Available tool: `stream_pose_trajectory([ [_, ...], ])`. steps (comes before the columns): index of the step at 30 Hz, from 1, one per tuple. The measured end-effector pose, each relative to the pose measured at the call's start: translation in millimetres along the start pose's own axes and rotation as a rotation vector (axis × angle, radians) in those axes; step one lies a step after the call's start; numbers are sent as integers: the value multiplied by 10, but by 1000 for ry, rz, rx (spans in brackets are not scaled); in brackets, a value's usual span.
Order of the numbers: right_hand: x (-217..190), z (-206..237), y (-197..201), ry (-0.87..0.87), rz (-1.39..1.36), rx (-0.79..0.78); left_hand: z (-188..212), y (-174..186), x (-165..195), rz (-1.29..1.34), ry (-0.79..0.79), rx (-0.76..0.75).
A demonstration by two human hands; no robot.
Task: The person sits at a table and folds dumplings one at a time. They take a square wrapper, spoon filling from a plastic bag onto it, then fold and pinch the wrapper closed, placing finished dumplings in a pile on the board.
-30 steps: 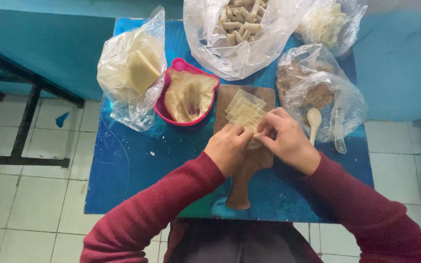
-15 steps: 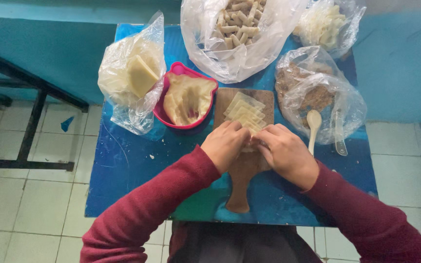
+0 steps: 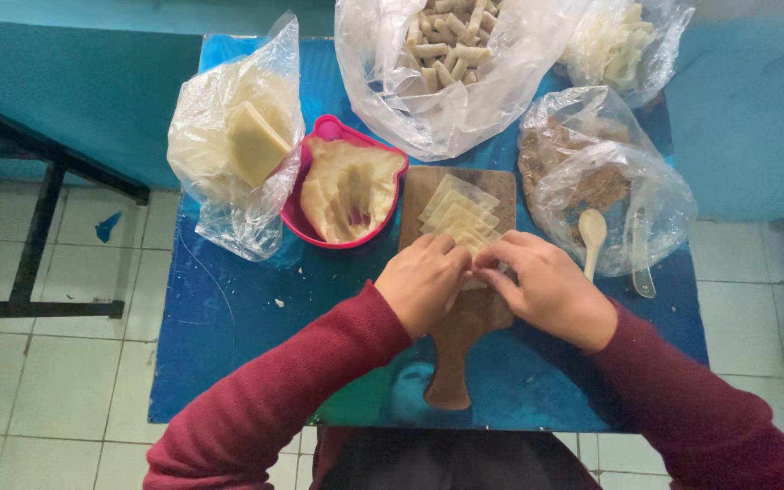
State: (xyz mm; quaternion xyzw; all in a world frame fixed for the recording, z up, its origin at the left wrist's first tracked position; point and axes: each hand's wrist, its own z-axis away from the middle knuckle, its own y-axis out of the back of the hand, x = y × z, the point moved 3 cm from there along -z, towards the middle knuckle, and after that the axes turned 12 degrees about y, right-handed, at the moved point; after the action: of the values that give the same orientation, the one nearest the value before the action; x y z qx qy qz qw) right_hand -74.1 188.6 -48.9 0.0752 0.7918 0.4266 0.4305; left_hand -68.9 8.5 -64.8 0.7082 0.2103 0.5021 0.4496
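On the blue table (image 3: 229, 363), which stands on a pale tiled floor (image 3: 56, 363) against a blue wall (image 3: 93, 82), the biggest thing is a clear plastic bag of small rolled pastries (image 3: 451, 63) at the far edge, with a smaller bag of pale strips (image 3: 623, 41) to its right. At the left lies a bag holding a block of pale dough sheets (image 3: 247, 145), and at the right a bag of brown filling (image 3: 592, 177) with a wooden spoon (image 3: 592, 238) resting against it. A pink bowl (image 3: 319, 136) with a pale, soft mass in it sits just beside the wooden cutting board (image 3: 460, 327), whose handle points toward the person. On the board a short stack of thin square wrappers (image 3: 458, 213) is fanned out. The left hand (image 3: 424, 283) and the right hand (image 3: 546, 286), both in dark red sleeves, meet at the near edge of that stack, fingers curled together over a wrapper on the board; what lies under the fingertips is hidden, so how tightly either hand grips cannot be told.
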Motion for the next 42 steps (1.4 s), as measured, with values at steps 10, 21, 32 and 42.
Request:
stream_pose_trajectory([
  [10,21,-20,16,-24,-32,-19,-16,2,-24,-12,16,2],
  [21,-14,-21,-6,-91,30,-25,-101,13,-60,153,136,7],
  [32,-76,-11,10,-30,25,17,-113,-68,-133,172,143,14],
  [42,134,-80,-44,-244,-80,43,-40,-4,-70,145,69,57],
])
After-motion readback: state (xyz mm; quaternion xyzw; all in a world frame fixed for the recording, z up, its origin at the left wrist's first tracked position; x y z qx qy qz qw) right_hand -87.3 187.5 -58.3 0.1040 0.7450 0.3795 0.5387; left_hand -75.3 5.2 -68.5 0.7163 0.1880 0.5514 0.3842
